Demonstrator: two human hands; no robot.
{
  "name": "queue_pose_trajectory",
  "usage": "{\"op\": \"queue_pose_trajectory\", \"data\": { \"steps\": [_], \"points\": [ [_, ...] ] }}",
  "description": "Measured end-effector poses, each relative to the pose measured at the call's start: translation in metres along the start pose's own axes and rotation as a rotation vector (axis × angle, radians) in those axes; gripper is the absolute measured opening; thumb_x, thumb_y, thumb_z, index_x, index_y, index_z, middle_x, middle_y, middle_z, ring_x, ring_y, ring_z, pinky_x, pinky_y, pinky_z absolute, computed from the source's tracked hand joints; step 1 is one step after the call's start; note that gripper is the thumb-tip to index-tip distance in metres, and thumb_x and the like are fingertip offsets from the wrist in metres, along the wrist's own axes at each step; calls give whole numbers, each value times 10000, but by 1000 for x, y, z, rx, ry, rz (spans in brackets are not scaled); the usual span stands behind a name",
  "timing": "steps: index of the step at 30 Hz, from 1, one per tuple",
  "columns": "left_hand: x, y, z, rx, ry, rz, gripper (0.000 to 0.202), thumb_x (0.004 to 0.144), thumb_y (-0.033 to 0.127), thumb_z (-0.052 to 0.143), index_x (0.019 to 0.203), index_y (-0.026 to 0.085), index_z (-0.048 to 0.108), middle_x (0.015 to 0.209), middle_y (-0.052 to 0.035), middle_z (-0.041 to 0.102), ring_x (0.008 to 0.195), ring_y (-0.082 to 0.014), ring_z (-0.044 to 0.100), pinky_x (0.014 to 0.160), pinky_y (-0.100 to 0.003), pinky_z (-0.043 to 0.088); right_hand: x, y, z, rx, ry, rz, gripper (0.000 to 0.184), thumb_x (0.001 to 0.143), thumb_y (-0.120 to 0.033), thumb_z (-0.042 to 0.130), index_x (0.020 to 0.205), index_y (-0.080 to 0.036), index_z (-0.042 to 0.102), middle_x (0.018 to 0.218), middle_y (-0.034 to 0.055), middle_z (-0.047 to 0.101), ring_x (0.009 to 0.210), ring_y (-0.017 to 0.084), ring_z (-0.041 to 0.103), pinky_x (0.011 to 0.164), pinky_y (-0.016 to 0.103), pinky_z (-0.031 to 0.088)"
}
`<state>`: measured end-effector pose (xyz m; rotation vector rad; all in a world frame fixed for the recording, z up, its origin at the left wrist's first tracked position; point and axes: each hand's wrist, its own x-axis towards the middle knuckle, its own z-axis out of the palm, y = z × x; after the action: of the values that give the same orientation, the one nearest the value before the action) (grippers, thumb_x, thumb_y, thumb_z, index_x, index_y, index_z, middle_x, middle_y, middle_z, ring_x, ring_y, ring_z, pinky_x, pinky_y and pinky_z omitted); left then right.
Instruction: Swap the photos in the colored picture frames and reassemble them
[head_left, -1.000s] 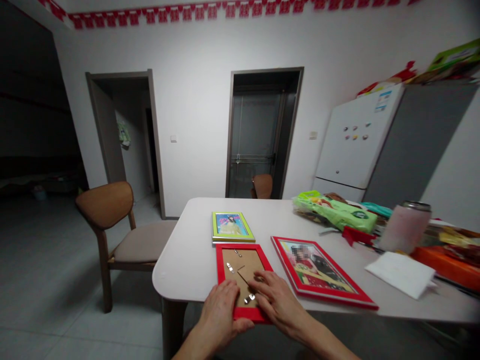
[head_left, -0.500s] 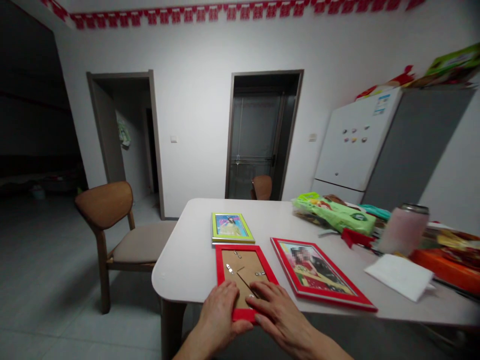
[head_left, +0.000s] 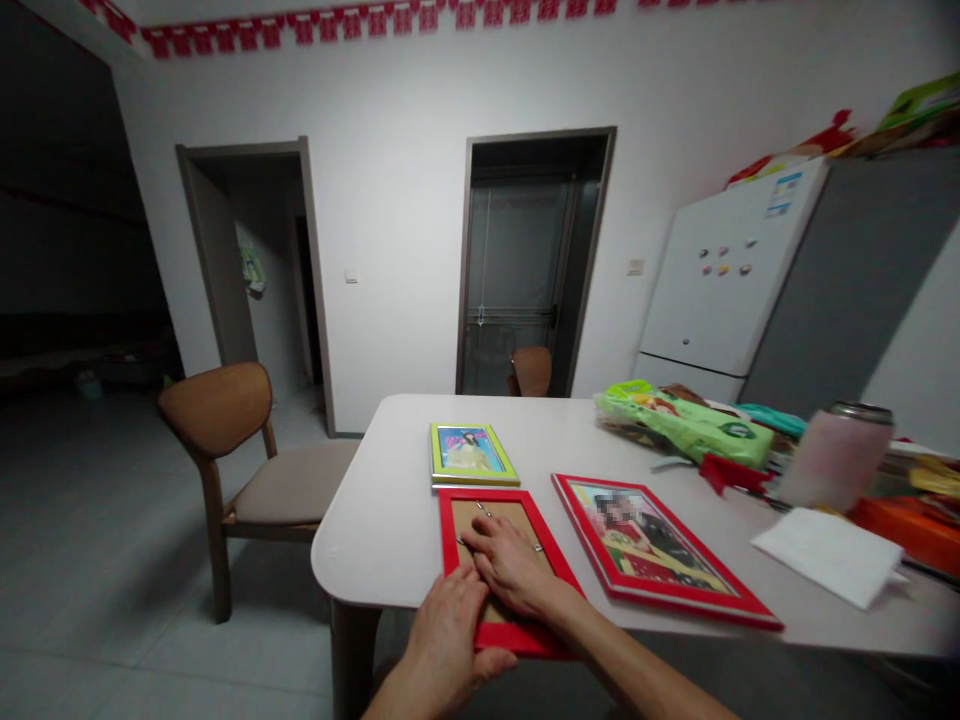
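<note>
A small red picture frame lies face down at the near edge of the white table, its brown backing board and metal clips showing. My left hand grips the frame's near left corner, thumb under the edge. My right hand rests flat on the backing board, fingers stretched toward the clips near the frame's far side. A larger red frame with a photo lies face up to the right. A small green frame with a photo lies just beyond the red one.
A wooden chair stands left of the table. At the right lie a green packet, a pink flask, a white paper and an orange box. A white fridge stands behind; two dark doorways open in the far wall.
My right hand has slid forward from the frame's near edge to the far part of the backing board. My left hand stays at the near corner. The view shifted slightly.
</note>
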<state>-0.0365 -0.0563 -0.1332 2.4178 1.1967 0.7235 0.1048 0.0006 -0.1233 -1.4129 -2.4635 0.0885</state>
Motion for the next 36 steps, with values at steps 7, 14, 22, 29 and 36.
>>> {"op": "queue_pose_trajectory", "data": {
  "steps": [7,14,22,29,36],
  "points": [
    [-4,-4,-1,6,-47,-32,632,612,422,631,1160,184,426,1261,-98,398,1153,-263,341,975,-411,248,-3,-2,-1,-9,-27,-36,310,805,-272,293,998,-287,536,1050,31,494,968,190,427,831,345,303],
    [-6,-9,6,46,-27,-75,624,563,425,680,1091,153,490,1236,-110,430,1147,-257,356,978,-397,261,15,20,5,-30,68,140,393,819,-288,263,1115,-166,491,1173,103,479,1051,209,403,881,356,260],
    [-5,-5,4,63,-27,-79,628,585,437,670,1096,119,491,1226,-128,437,1145,-255,358,982,-384,263,23,23,8,-135,32,154,371,819,-328,263,1024,-172,529,1117,94,496,970,222,423,812,350,283],
    [-6,-5,2,75,-35,-90,619,601,461,647,1099,128,492,1231,-122,432,1148,-251,354,982,-377,263,29,29,7,-112,26,236,366,811,-352,280,966,-174,560,1027,102,512,916,220,441,754,336,310],
    [10,14,18,186,-148,-21,702,602,379,661,1195,125,385,1288,-183,315,1191,-318,254,978,-518,163,7,36,-4,100,158,224,441,784,-294,317,1170,-122,442,1151,129,487,1045,198,428,889,331,309]
  ]
}}
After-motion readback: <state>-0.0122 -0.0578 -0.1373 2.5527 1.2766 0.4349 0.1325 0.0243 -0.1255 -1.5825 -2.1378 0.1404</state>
